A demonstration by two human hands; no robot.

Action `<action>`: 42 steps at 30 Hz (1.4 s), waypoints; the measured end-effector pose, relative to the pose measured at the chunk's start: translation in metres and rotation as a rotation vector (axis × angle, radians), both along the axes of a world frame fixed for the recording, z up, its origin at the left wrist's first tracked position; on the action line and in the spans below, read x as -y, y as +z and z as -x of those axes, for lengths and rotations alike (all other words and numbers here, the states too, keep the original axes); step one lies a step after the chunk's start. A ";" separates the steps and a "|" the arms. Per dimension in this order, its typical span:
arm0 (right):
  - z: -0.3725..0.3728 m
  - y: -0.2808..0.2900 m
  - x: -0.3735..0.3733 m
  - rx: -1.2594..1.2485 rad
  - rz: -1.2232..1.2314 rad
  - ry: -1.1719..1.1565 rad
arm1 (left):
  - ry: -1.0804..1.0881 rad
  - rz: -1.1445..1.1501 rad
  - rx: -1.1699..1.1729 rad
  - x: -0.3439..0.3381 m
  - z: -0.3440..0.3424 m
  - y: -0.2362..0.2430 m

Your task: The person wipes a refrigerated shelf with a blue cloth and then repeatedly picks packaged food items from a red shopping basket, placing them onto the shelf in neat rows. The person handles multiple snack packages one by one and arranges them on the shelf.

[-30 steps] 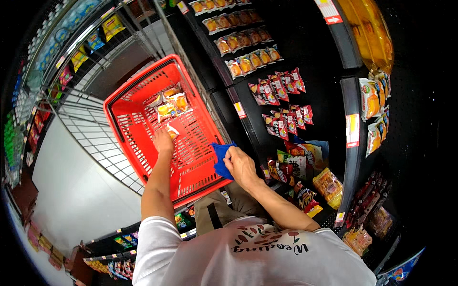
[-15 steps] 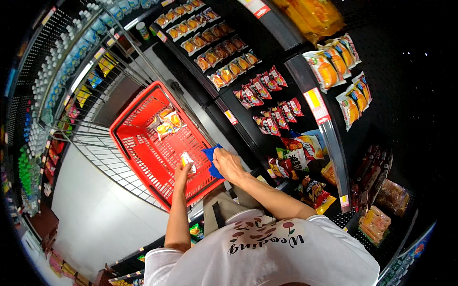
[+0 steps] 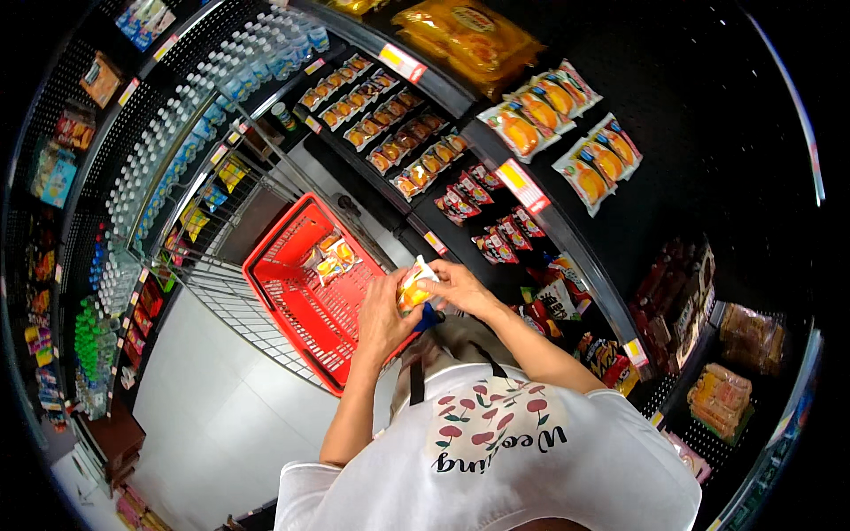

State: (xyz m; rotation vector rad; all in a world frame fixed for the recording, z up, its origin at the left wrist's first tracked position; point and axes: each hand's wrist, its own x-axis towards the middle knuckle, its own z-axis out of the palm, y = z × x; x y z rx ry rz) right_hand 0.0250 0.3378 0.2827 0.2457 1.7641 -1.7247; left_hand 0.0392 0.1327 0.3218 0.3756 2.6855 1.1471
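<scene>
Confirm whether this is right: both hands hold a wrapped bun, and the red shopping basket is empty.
Wrong about empty: in the head view, other wrapped buns lie inside the red shopping basket. The left hand and right hand do hold a wrapped bun.

Both hands [image 3: 381, 314] close together, fingers [image 3: 449, 273] curled, bare forearms [image 3: 356, 407] slanting inward

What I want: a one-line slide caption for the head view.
Left hand and right hand hold a wrapped snack near a red basket, stocked shelves alongside.
</scene>
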 end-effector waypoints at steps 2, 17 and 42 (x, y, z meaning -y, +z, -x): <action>-0.001 0.017 -0.018 -0.019 0.079 -0.102 | -0.016 -0.066 -0.048 -0.017 0.008 0.022; -0.042 0.128 -0.098 -0.394 0.205 -0.629 | 0.106 -0.865 0.370 -0.105 0.031 0.080; 0.001 0.113 -0.174 -0.671 -0.600 -0.840 | -0.130 -0.380 -0.216 -0.230 0.140 0.082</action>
